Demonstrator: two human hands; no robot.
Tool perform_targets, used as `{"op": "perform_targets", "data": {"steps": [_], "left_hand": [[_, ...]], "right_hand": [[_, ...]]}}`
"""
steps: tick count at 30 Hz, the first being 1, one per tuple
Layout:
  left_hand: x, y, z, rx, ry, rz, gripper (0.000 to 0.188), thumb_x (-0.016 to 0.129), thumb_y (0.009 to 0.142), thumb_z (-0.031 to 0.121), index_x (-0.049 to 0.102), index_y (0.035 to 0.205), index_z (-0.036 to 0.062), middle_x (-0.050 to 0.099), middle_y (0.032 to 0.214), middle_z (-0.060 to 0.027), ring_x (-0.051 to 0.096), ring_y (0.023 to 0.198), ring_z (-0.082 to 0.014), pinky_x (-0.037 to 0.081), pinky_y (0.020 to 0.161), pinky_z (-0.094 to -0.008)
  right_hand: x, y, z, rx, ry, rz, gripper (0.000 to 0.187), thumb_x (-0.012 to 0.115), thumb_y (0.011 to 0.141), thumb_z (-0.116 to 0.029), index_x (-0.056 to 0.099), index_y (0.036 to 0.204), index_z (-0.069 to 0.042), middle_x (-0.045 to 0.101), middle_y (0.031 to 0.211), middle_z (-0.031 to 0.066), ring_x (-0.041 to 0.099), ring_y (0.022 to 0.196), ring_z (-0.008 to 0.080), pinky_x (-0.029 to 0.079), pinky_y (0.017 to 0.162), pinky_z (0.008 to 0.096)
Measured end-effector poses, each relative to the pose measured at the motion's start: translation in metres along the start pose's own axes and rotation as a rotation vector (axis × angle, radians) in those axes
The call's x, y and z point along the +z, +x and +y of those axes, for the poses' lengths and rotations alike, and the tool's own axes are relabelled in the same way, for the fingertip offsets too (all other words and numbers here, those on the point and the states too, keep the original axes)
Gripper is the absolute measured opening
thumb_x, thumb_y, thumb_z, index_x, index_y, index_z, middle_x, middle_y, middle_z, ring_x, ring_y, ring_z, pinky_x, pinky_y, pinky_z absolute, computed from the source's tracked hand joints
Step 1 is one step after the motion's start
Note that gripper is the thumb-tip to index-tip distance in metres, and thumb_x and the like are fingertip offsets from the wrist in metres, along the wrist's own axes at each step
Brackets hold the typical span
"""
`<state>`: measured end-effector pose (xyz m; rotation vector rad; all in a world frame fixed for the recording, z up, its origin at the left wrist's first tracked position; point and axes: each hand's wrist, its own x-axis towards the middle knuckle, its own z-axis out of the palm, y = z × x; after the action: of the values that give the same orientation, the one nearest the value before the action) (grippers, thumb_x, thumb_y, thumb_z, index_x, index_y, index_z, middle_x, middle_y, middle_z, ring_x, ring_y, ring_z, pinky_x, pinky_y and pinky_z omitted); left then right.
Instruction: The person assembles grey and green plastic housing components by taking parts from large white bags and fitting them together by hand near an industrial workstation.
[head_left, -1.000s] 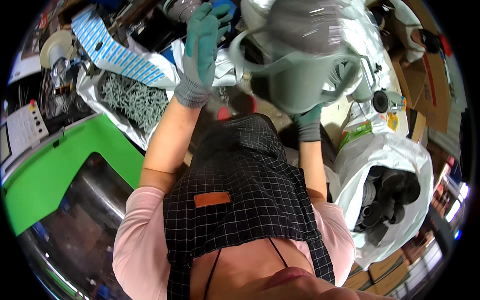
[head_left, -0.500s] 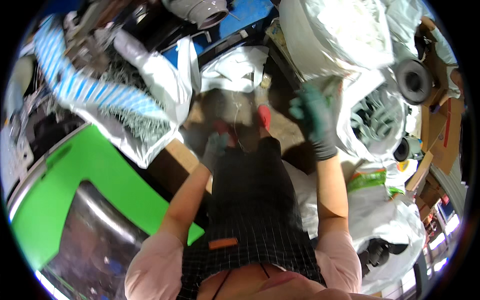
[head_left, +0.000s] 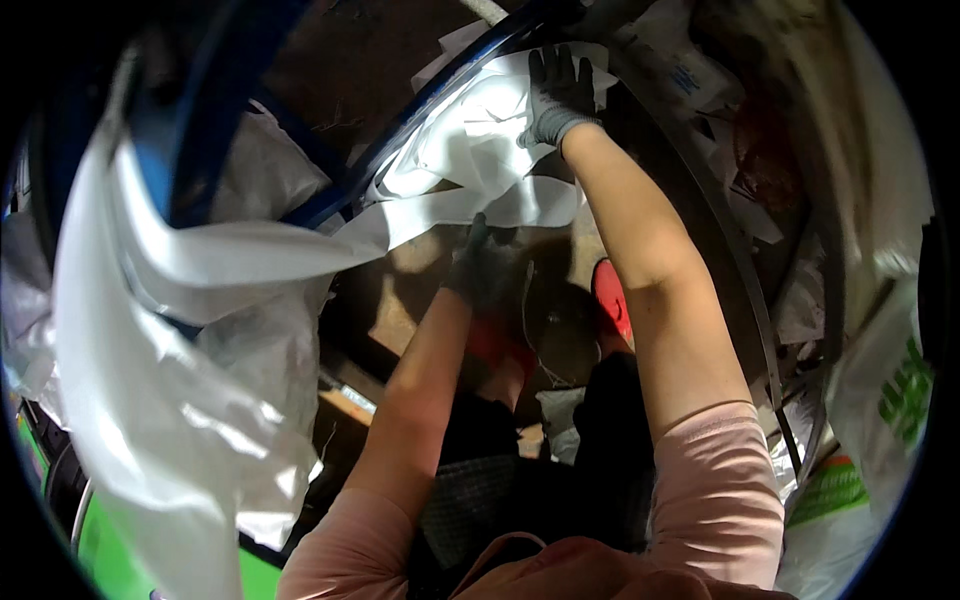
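Note:
A crumpled white sheet (head_left: pixel 470 140) lies low in front of me, brightly lit, against a blue frame edge. My right hand (head_left: pixel 562 98), in a grey knitted glove, rests on the right part of this sheet with its fingers spread. Just below the sheet's near edge is my left hand (head_left: pixel 485 262), gloved and in deep shadow. One of its fingers points up toward the edge; the others are dim but look apart, and I see nothing held in it.
A long white strip of sheeting (head_left: pixel 250 250) runs left into a large white plastic bag (head_left: pixel 250 400). Blue metal framing (head_left: pixel 350 180) stands behind. White bags with green print (head_left: pixel 840 490) are on the right. My red shoes (head_left: pixel 612 300) are on the floor between.
I have bent down closer to the floor. Both hands have moved forward, the right onto the white sheet and the left to its near edge.

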<state>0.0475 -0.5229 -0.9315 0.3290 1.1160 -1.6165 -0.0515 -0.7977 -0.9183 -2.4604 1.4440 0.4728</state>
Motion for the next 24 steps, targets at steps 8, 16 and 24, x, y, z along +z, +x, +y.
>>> {"op": "perform_targets", "data": {"steps": [8,16,24], "left_hand": [[0.048,0.069,0.005,0.317,0.871,0.397,0.077,0.060,0.090,0.062,0.045,0.145,0.0091,0.056,0.135,-0.0122,0.053,0.122,-0.0312,0.047,0.101,-0.0489],[0.164,-0.030,-0.018,1.368,1.456,-0.178,0.023,0.060,0.097,0.010,0.063,0.118,0.0001,0.063,0.108,-0.0051,0.060,0.090,-0.0123,0.049,0.085,-0.0285],[0.266,-0.013,0.088,0.889,1.401,0.628,0.046,0.069,0.093,0.018,0.052,0.128,-0.0058,0.058,0.124,-0.0124,0.062,0.098,-0.0164,0.050,0.091,-0.0281]], "right_hand": [[0.165,-0.064,-0.061,-0.252,0.545,-0.121,0.073,0.053,0.087,-0.031,0.031,0.152,-0.006,0.049,0.137,0.0308,0.060,0.112,0.0438,0.049,0.099,0.0459],[-0.033,-0.087,-0.119,-0.484,1.038,0.602,0.040,0.056,0.087,-0.021,0.063,0.121,-0.001,0.064,0.094,0.0200,0.068,0.077,0.0326,0.057,0.075,0.0416],[-0.147,-0.010,-0.103,-0.103,0.594,0.221,0.035,0.061,0.080,-0.026,0.074,0.104,-0.004,0.067,0.112,0.0225,0.060,0.115,0.0336,0.048,0.090,0.0439]]}}
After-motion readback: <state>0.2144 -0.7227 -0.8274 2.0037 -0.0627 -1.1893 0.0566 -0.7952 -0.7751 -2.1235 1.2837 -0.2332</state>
